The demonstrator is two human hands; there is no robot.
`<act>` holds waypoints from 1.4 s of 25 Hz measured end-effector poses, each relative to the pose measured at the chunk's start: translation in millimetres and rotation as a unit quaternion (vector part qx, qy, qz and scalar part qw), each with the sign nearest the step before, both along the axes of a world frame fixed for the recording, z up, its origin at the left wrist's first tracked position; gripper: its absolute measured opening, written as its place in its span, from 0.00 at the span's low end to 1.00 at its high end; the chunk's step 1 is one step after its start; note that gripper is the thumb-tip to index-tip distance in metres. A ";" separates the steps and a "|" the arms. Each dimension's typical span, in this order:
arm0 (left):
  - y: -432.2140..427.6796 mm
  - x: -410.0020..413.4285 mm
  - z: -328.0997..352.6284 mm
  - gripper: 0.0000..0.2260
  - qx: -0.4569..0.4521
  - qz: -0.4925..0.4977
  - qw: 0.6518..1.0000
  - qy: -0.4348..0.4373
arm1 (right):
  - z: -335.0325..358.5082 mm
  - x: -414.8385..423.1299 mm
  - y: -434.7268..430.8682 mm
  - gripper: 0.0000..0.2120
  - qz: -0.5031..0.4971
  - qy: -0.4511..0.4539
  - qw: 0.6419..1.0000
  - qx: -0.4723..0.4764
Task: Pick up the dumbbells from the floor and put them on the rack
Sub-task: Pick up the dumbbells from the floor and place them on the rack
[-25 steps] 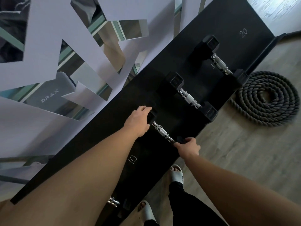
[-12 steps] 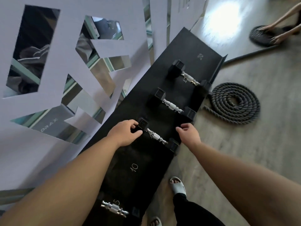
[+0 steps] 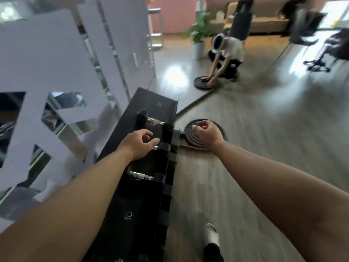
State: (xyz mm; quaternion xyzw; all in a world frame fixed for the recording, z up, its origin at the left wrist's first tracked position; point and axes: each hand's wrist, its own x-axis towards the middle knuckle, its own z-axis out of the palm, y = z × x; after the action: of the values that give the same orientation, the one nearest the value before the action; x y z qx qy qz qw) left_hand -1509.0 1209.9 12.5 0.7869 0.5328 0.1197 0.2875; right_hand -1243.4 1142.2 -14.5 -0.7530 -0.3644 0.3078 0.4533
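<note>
- Black rack (image 3: 132, 208) runs away from me along the mirrored wall (image 3: 56, 72); a white slipper (image 3: 211, 235) stands on the wood floor (image 3: 264, 129) just beside its near end.
- One dumbbell (image 3: 142, 175) lies across the rack below my left arm, chrome handle showing, no hand on it.
- My left hand (image 3: 138, 144) now hovers above the next dumbbell, fingers loosely curled and apart, gripping nothing; half a second ago it rested on that dumbbell's end.
- My right hand (image 3: 206, 133) has swung off the rack and hangs over the coiled rope (image 3: 192, 139), curled into a loose fist that holds nothing.
- A third dumbbell (image 3: 151, 121) sits across the rack's far part.
- My view has lifted since the earlier frame, and is blurred: a crouching person (image 3: 226, 53) with both hands on a dark disc (image 3: 204, 83), a potted plant (image 3: 198, 35) and chairs beyond are now in sight.
</note>
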 end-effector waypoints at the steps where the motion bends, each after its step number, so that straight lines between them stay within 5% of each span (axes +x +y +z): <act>1: -7.9 22.7 10.1 0.21 0.007 -0.022 1.000 -0.001 | 12.9 21.4 -20.2 0.15 -0.017 -0.010 1.000 0.005; 13: -190.1 348.6 -4.6 0.22 -0.012 -0.240 0.970 -0.018 | -8.4 294.4 -333.2 0.12 -0.261 -0.009 0.964 -0.044; 20: -327.3 526.1 -70.2 0.25 -0.080 -0.266 0.961 -0.016 | -75.4 434.7 -484.3 0.16 -0.276 0.016 0.950 -0.143; 26: -366.1 593.8 -137.0 0.26 -0.169 -0.177 0.969 -0.037 | -113.3 516.2 -503.6 0.16 -0.227 0.019 0.955 -0.189; 35: -304.6 704.0 -243.8 0.25 -0.262 -0.065 0.961 -0.059 | -191.0 629.5 -407.6 0.15 -0.166 0.048 0.956 -0.237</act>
State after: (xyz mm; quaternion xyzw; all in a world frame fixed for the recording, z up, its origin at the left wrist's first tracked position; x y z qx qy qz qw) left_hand -805.0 905.3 -231.3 0.7083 0.4753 0.0029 0.5220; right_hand -613.8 734.6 -205.5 -0.8730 -0.1284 0.3413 0.3240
